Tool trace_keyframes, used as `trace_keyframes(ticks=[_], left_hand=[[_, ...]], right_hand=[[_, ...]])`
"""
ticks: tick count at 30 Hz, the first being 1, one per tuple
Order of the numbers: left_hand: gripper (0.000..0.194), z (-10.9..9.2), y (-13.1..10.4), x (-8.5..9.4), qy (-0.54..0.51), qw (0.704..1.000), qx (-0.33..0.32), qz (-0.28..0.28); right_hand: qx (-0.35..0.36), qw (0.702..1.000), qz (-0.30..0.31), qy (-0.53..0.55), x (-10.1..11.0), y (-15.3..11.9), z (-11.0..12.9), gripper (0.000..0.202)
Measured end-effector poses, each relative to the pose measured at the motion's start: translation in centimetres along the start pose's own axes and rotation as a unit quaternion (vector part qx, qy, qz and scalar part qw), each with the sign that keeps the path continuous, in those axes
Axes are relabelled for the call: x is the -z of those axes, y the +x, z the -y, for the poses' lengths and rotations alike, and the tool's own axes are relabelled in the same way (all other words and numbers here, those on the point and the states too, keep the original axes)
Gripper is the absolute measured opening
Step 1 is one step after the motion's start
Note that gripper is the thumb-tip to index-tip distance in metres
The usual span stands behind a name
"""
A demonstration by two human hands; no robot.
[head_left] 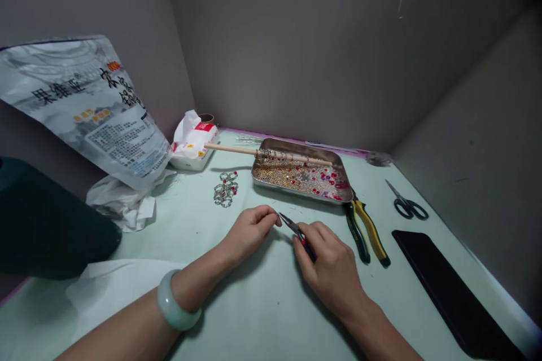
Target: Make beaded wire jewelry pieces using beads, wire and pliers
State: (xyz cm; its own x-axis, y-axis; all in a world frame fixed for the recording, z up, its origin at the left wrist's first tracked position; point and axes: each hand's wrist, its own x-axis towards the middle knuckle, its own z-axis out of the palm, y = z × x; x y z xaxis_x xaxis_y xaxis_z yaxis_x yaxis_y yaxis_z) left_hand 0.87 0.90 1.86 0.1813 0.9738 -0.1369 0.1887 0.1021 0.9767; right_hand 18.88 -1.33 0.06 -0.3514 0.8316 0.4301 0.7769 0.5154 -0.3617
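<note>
The small pliers point(297, 231) are lying low over the pale green surface point(262, 299), near the middle of the scene, their tips pointing left toward the left hand point(249, 228). The right hand point(328, 265) is closing around the handles, so most of them are hidden under the fingers; only a dark stretch and a spot of red are showing. The left hand is pinching its fingertips together just at the plier tips, and whatever is sitting between them is too small to make out. A pale bangle point(173, 304) is circling the left wrist.

Just beyond the hands, a metal tray point(344, 177) is holding beads, gold and red, too fine to tell apart. A wooden stick point(237, 149) is resting across its far rim, reaching left toward a white packet point(192, 144). A cluster of small rings point(226, 187) is lying left of the tray. Yellow-handled pliers point(366, 231) are lying at the tray's near right corner, scissors point(406, 203) farther right, and a dark flat slab point(449, 287) near the right edge, its near end cut off. A printed bag point(84, 107) is leaning at far left.
</note>
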Motion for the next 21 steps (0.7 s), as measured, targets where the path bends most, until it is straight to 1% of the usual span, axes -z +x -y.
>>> trace_keyframes(ticks=[5,12,18,21], left_hand=[[0.021,-0.3,-0.1,0.6,-0.032,0.998,0.030,0.037],[0.024,-0.9,-0.2,1.4,0.023,0.995,0.020,0.091],[0.024,-0.5,0.1,1.7,0.126,0.989,-0.025,0.072],[0.025,-0.2,0.2,1.8,0.149,0.985,-0.032,0.081]], right_hand=[[0.040,0.999,0.026,0.007,0.7,0.4,-0.9,0.020],[0.105,0.994,0.034,-0.015,1.6,1.0,-1.9,0.020],[0.127,0.989,0.049,-0.052,2.0,1.2,-2.1,0.020],[0.133,0.988,0.052,-0.066,2.1,1.2,-2.2,0.021]])
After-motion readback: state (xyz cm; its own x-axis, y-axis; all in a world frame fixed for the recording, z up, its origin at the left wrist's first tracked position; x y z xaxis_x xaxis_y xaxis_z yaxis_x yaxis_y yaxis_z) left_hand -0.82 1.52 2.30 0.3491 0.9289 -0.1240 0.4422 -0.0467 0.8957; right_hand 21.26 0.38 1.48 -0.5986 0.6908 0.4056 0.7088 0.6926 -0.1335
